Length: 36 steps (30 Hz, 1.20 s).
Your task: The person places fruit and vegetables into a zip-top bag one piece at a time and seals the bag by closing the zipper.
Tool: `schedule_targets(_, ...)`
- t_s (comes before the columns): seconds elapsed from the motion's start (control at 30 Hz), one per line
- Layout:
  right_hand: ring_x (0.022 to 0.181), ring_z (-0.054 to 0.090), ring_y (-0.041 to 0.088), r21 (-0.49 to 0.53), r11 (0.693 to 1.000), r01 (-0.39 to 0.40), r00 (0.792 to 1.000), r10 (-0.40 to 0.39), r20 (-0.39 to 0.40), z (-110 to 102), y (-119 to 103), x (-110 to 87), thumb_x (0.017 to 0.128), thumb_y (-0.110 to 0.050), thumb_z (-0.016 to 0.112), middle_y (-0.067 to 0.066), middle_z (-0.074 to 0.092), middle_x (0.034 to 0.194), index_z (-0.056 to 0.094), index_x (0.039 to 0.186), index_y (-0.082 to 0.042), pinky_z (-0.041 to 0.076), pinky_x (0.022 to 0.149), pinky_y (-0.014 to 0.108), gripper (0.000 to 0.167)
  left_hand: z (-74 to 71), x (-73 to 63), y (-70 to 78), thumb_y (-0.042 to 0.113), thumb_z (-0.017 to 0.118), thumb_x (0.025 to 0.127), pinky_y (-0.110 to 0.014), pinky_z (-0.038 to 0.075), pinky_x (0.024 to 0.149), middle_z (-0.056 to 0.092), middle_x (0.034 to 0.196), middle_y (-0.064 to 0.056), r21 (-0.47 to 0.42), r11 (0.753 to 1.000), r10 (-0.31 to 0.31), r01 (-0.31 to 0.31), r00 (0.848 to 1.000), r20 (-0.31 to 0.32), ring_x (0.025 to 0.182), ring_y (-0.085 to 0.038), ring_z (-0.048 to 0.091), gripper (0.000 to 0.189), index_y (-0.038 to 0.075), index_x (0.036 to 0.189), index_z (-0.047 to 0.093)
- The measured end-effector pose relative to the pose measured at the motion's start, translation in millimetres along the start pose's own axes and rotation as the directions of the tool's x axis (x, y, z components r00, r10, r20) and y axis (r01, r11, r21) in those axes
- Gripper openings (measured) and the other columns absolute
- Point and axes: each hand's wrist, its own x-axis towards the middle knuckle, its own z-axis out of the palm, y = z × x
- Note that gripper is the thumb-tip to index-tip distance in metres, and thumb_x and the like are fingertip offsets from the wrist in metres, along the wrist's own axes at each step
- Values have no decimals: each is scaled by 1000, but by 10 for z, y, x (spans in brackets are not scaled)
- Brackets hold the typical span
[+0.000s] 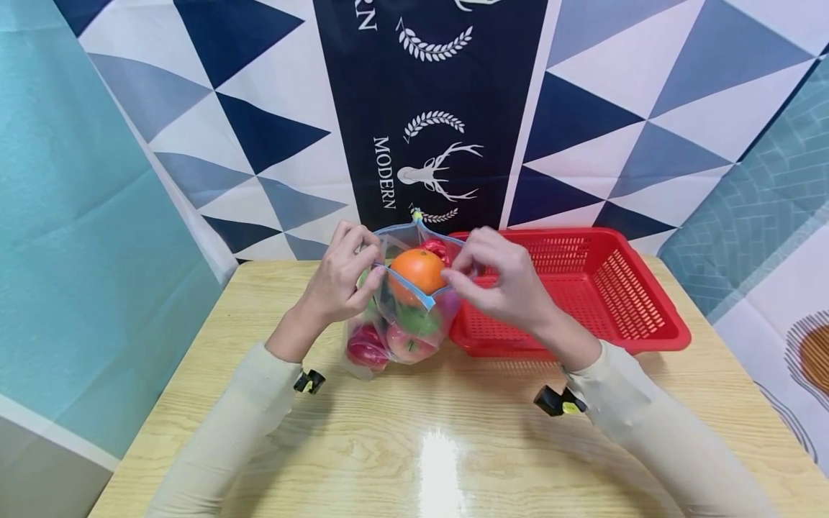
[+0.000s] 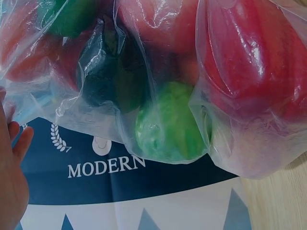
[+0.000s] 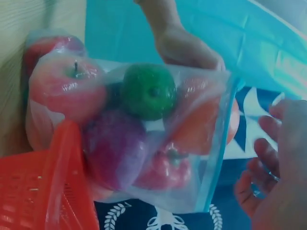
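A clear zip bag point(image 1: 429, 301) with a blue zip edge stands on the table, its mouth spread, packed with fruit and vegetables. At the top sits an orange point(image 1: 417, 266). Through the plastic show a red pepper point(image 1: 367, 348), an apple point(image 1: 410, 344), a round green item point(image 3: 149, 91) and a purple item point(image 3: 115, 148). My left hand point(image 1: 346, 273) pinches the bag's left rim. Beside the right rim is my right hand point(image 1: 501, 279), fingers loosely bent; the right wrist view shows a gap between it and the zip edge.
A red plastic basket point(image 1: 654, 316) with perforated walls stands right of the bag, close against it. The wooden table point(image 1: 388, 432) lies before me. Behind stands a patterned cloth point(image 1: 272, 108) with triangles and a deer print.
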Motion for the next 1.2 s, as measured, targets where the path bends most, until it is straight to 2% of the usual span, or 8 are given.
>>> schedule_targets(0.17, 71, 56, 8, -110, 993, 37, 985, -17, 174, 45, -97, -79, 77, -16, 99, -5, 69, 71, 73, 77, -15, 45, 63, 22, 26, 16, 22, 14, 25, 46, 110, -53, 46, 93, 61, 99, -18, -10, 1000, 9, -9, 1000, -7, 102, -36, 52, 37, 4, 86, 63)
schedule_targets(0.27, 72, 58, 11, -212, 976, 42, 973, 8, 230, 85, -131, -74, 82, -22, 97, -4, 72, 73, 75, 79, -15, 46, 63, 23, 24, 8, 18, 7, 20, 50, 105, -52, 46, 92, 62, 99, -18, 2, 1000, 2, -2, 1000, -1, 102, -36, 53, 29, 3, 86, 64)
schedule_targets(0.37, 73, 64, 17, -272, 962, 5, 974, 57, 218, 90, -123, -33, 90, -16, 89, 2, 76, 78, 78, 85, -10, 50, 63, 27, 14, -20, 16, 6, 17, 54, 102, -51, 47, 91, 63, 97, -18, 30, 1000, -10, 10, 1000, -4, 100, -36, 54, 24, 2, 86, 64)
schedule_targets(0.57, 77, 78, 26, -304, 938, -163, 973, 204, 108, 40, 41, 102, 99, -9, 79, 12, 83, 93, 80, 99, -2, 64, 71, 40, 7, -69, 40, 98, 15, 63, 100, -48, 50, 86, 62, 85, -14, 111, 993, -29, 34, 998, -52, 94, -34, 55, 20, 0, 89, 71)
schedule_targets(0.73, 72, 72, 25, -300, 917, -262, 960, 279, 13, 29, 173, 182, 103, -10, 75, 13, 82, 93, 80, 102, -2, 52, 68, 26, 8, -61, 94, 282, 9, 69, 97, -46, 53, 83, 68, 84, -13, 126, 991, 46, -36, 996, -77, 90, -34, 58, 13, -1, 95, 78)
schedule_targets(0.87, 68, 71, 22, -195, 932, -304, 948, 317, 38, 57, 240, 172, 105, -8, 72, 13, 82, 89, 76, 106, -2, 46, 64, 19, 7, -71, 120, 337, 7, 68, 95, -45, 54, 83, 71, 85, -12, 64, 997, 51, -46, 996, -77, 91, -34, 58, 12, 0, 94, 79)
schedule_targets(1.07, 61, 48, 13, -112, 947, -303, 937, 317, 147, 111, 283, 127, 110, -8, 65, 9, 62, 76, 69, 110, -6, 37, 59, 24, 5, -160, 112, 149, 13, 59, 100, -46, 52, 83, 74, 88, -15, -40, 999, 5, -7, 998, -58, 93, -34, 60, 25, -1, 96, 80)
schedule_targets(1.2, 62, 45, 12, -104, 954, -282, 937, 298, 185, 140, 301, 126, 111, -7, 62, 13, 84, 115, 66, 111, -8, 39, 61, 24, 5, -217, 111, -75, 16, 53, 102, -48, 51, 87, 77, 103, -20, -79, 995, -60, 54, 996, -66, 101, -38, 65, 34, -3, 108, 81)
